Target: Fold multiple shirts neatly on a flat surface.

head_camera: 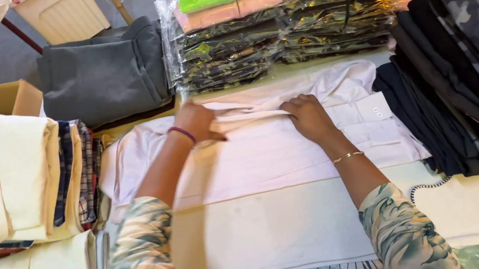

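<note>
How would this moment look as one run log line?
left hand: pressing pale pink shirt | right hand: pressing shirt fold | flanks: cream shirts, dark trousers
</note>
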